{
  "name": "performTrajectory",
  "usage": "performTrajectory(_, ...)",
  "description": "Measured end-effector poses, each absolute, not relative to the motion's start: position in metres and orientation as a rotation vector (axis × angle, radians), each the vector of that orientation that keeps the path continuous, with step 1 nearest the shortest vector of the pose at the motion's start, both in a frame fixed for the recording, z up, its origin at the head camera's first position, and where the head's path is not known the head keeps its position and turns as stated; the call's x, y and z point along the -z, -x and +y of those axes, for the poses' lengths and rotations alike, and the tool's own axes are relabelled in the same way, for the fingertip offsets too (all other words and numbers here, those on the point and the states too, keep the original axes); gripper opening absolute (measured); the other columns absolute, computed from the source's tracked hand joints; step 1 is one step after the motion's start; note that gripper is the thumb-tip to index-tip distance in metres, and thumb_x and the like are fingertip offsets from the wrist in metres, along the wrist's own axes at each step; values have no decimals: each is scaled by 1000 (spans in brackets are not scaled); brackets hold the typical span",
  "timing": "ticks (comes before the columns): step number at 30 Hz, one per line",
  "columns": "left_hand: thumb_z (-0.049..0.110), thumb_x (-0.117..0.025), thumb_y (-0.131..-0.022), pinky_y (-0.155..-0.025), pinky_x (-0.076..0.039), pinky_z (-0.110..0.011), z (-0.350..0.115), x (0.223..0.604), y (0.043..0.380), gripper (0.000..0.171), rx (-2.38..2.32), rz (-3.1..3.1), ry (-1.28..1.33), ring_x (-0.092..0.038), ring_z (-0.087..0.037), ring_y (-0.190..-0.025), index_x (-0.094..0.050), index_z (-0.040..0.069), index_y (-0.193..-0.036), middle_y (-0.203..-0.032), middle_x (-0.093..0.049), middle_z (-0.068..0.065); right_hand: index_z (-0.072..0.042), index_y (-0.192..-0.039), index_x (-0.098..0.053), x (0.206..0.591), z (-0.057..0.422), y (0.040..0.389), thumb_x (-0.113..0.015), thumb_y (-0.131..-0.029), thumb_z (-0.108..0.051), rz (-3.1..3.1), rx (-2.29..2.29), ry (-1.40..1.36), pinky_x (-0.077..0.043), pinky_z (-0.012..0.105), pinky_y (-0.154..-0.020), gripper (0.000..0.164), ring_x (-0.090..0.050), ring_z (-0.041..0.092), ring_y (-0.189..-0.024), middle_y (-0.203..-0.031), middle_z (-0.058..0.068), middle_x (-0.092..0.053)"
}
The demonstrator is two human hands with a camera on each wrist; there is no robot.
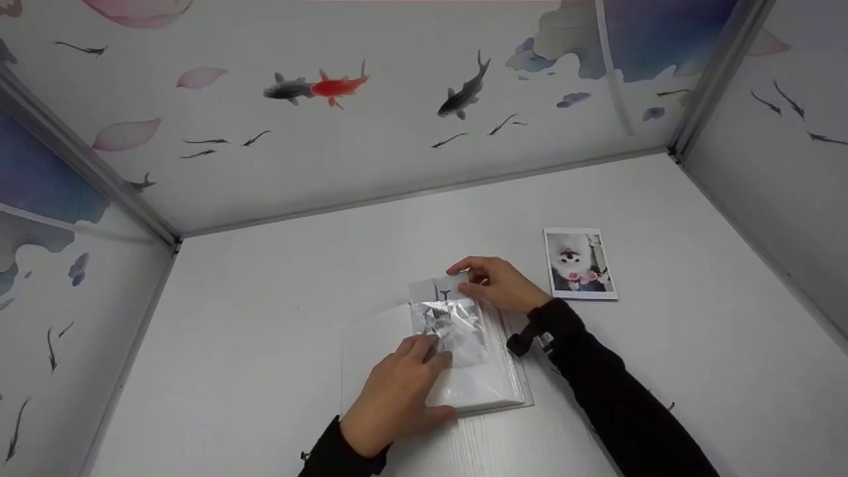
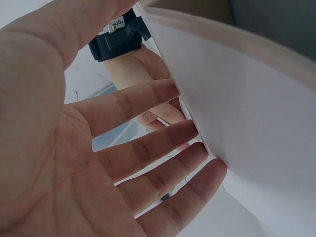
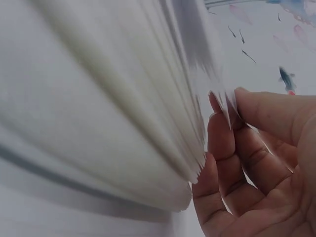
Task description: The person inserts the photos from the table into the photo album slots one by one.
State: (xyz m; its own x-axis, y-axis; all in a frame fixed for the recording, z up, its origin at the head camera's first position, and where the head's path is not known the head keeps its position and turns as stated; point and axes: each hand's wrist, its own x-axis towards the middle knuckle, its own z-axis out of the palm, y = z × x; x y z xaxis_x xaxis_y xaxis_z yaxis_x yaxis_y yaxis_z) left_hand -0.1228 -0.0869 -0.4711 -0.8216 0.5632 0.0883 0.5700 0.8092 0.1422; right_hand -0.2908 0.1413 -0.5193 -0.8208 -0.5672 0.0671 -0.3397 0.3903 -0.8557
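An album point(image 1: 376, 334) with white pages lies spread on the table. On its right-hand page is a clear plastic sleeve point(image 1: 467, 354). A black-and-white photo point(image 1: 423, 290) sits partly inside that sleeve, its top end sticking out past the upper edge. My right hand point(image 1: 500, 285) pinches this photo near its upper right corner; the right wrist view shows the thumb and fingers point(image 3: 222, 136) gripping it beside the page stack. With fairly straight, spread fingers, my left hand point(image 1: 397, 384) rests on the page over the sleeve's lower left.
Right of the album lies a white-bordered photo point(image 1: 582, 264) of a white dog with pink flowers, seemingly atop a small stack. The white table point(image 1: 252, 344) is enclosed by panels point(image 1: 384, 152) painted with fish and petals. A black wrist strap point(image 1: 523, 341) hangs beside the album's right edge.
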Motion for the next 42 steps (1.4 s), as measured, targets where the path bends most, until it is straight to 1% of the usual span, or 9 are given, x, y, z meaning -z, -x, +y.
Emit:
performTrajectory(3, 48, -87, -72, -93, -56, -39, -86, 470, 123, 66, 248, -2968, 917, -54, -26, -127, -64, 15, -124, -134, -58, -10, -21, -125, -68, 520, 141, 291, -68, -97, -21, 2402, 1403, 813, -43, 24, -70, 28, -52, 13, -73, -82, -1, -59)
performTrajectory(8, 49, -88, -71, -92, -56, -40, -86, 469, 123, 66, 253, -2983, 908, -55, -26, -127, -65, 15, -123, -134, -58, -10, -22, -123, -69, 520, 142, 291, -68, -96, -21, 2382, 1372, 839, -43, 26, -75, 27, -53, 14, -78, -85, 0, -59)
performTrajectory(11, 50, -89, -69, -83, -56, -36, -85, 470, 122, 65, 226, -2953, 909, -56, -24, -114, -65, 16, -120, -125, -57, -8, -21, -125, -68, 520, 141, 290, -67, -97, -22, 2398, 1364, 827, -45, 27, -77, 28, -55, 15, -81, -89, 0, -61)
performTrajectory(15, 51, -89, -68, -68, -49, -30, -85, 467, 118, 63, 174, -2917, 922, -56, -19, -93, -66, 17, -116, -108, -57, -4, -17, -127, -67, 521, 140, 290, -65, -99, -21, 2414, 1382, 809, -45, 26, -74, 29, -56, 15, -80, -92, 2, -64)
performTrajectory(20, 47, -87, -73, -60, -51, -29, -83, 461, 112, 55, 135, -2930, 959, -65, -15, -85, -67, 15, -114, -98, -64, 0, -20, -122, -69, 522, 139, 290, -63, -99, -20, 2440, 1375, 821, -44, 25, -74, 24, -55, 14, -81, -95, 1, -66)
performTrajectory(25, 38, -85, -77, -53, -47, -27, -81, 459, 110, 38, 90, -2952, 965, -65, -14, -71, -69, 17, -104, -85, -64, 4, -21, -120, -71, 521, 140, 290, -61, -101, -22, 2449, 1359, 838, -44, 25, -75, 21, -55, 13, -83, -100, -1, -68)
performTrajectory(32, 35, -84, -78, -51, -45, -28, -79, 461, 111, 33, 75, -2958, 968, -64, -15, -65, -69, 17, -101, -81, -64, 4, -20, -120, -71, 521, 139, 290, -59, -102, -22, 2438, 1351, 849, -44, 24, -75, 21, -56, 13, -83, -100, 1, -70)
performTrajectory(37, 35, -84, -78, -50, -45, -28, -79, 461, 112, 32, 97, -2958, 972, -63, -15, -65, -69, 17, -101, -81, -64, 4, -17, -118, -72, 521, 138, 289, -59, -102, -21, 2406, 1372, 855, -46, 25, -80, 21, -60, 18, -90, -106, 6, -73)
performTrajectory(42, 32, -83, -80, -51, -45, -27, -80, 461, 112, 31, 119, -2963, 991, -63, -14, -65, -69, 16, -102, -81, -65, 3, -18, -117, -73, 521, 138, 289, -59, -102, -20, 2403, 1348, 866, -47, 26, -83, 20, -62, 18, -94, -107, 4, -73)
